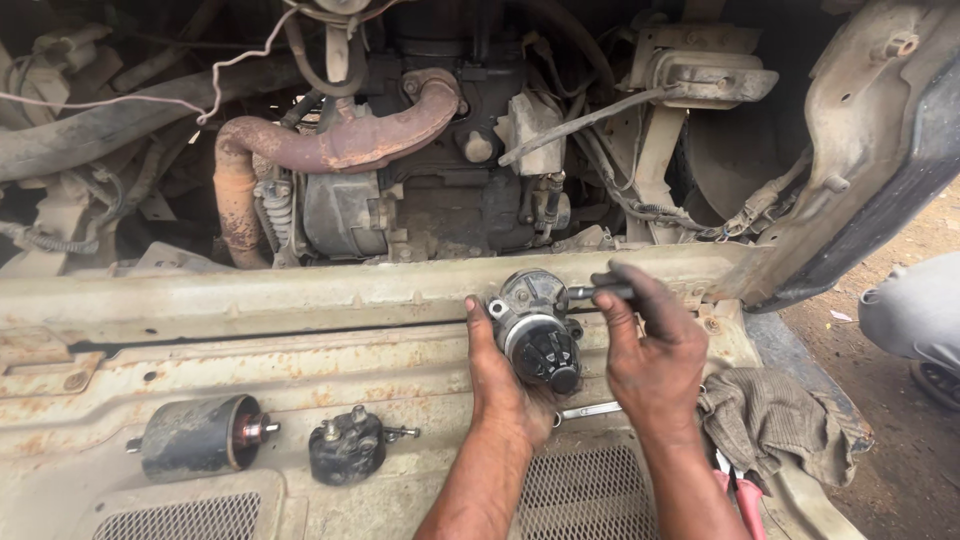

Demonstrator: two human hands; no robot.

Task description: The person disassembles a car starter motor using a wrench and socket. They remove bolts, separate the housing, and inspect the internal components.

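Starter motor housing, a grimy cast-metal piece with a black ribbed end cap, sits on the rusty front panel of the vehicle, just in front of the open engine bay. Our left hand lies against its left side, fingers bent up along the body and thumb at the rear, steadying it without fully wrapping it. Our right hand is closed around a dark tool handle whose tip meets the upper right of the housing.

We judge the housing to be heavy for its size, rigid and not fragile, but greasy, so it could slip or roll on the sloping panel. The round middle of the body looks like the best place to take hold, with the palm under it, clear of the small studs and ears.

A wrench lies on the panel between our wrists. To the right a dirty rag is bunched up, with red-handled pliers just below it. Well to the left rest a dark cylindrical part with a shaft end and, beside it, a small black cap with terminals. Beyond the panel we see a rusty pipe curving over the engine. At the far right edge part of another person's clothing shows.
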